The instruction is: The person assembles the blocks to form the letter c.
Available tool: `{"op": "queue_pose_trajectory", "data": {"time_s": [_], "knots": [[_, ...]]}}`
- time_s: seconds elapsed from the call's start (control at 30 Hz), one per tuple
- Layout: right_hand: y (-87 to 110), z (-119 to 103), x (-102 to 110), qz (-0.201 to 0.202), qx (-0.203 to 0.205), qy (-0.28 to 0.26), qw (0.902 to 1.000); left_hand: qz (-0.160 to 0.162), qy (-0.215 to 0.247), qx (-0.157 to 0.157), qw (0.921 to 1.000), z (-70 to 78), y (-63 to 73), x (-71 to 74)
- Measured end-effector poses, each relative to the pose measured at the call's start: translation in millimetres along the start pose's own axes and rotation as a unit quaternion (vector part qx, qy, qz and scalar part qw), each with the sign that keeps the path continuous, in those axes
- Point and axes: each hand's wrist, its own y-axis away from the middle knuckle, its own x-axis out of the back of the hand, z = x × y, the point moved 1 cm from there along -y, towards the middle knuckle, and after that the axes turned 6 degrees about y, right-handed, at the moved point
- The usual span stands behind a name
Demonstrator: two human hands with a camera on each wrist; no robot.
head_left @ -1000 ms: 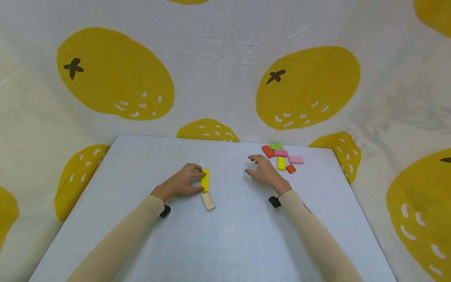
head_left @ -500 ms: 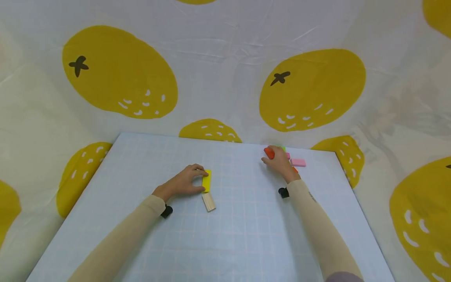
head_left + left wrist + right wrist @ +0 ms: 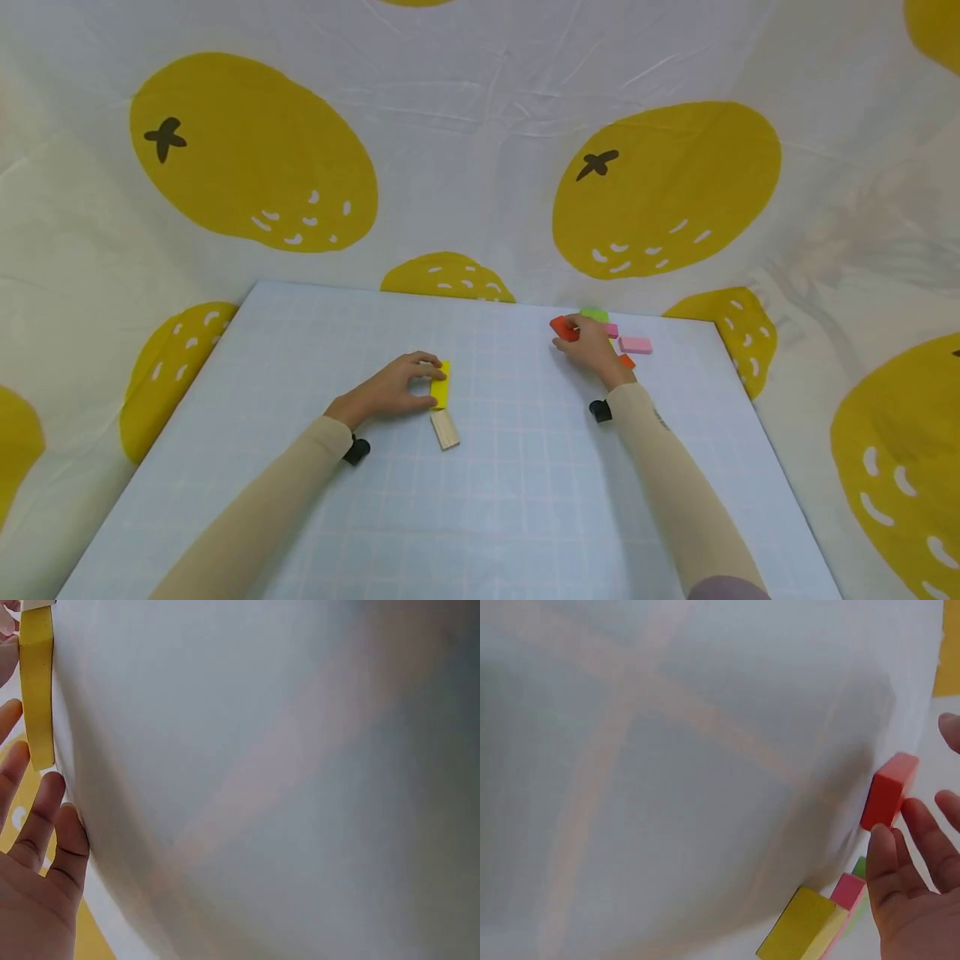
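A yellow block (image 3: 441, 386) lies left of the table's middle, and my left hand (image 3: 396, 386) holds it. My thumb sits near its closer end while bent fingers reach over the rest. A plain wooden block (image 3: 445, 430) lies at that closer end, slanting. Toward the back right, my right hand (image 3: 588, 343) touches an orange-red block (image 3: 562, 328) with its fingertips. In the right wrist view the thumb appears apart from this orange-red block (image 3: 886, 796), and the fingers are loosely extended. My hand covers part of it in the head view.
Around the right hand lie a green block (image 3: 595, 315), a dark pink block (image 3: 612, 331), a light pink block (image 3: 636, 345), a small orange block (image 3: 626, 361) and a yellow block (image 3: 799, 926), mostly hidden from the head view. A fruit-print sheet (image 3: 465, 183) stands behind the table.
My right hand has reached right and back to the orange-red block, which has since shifted slightly left and turned. The left hand keeps its place at the yellow block.
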Motion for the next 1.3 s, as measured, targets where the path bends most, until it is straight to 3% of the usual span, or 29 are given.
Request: {"op": "queue_pose_trajectory", "data": {"time_s": [0.4,0.63,1.1,1.3], "knots": [[-5.9,6,-7,0.019,-0.022,-0.022,0.9993,-0.01,0.012,0.037,0.9992,2.8,1.5,0.6],[-8.9,5,-7,0.016,-0.007,-0.016,0.9997,-0.011,0.008,0.032,0.9994,-0.8,0.8,-0.8],[-12.9,-21,-10,-0.021,0.0,0.006,0.9998,-0.018,-0.004,0.041,0.999,1.8,2.0,2.1],[-15.7,-36,-9,-0.022,0.033,0.031,0.9988,-0.021,-0.005,0.044,0.9988,4.1,2.8,3.1]]}}
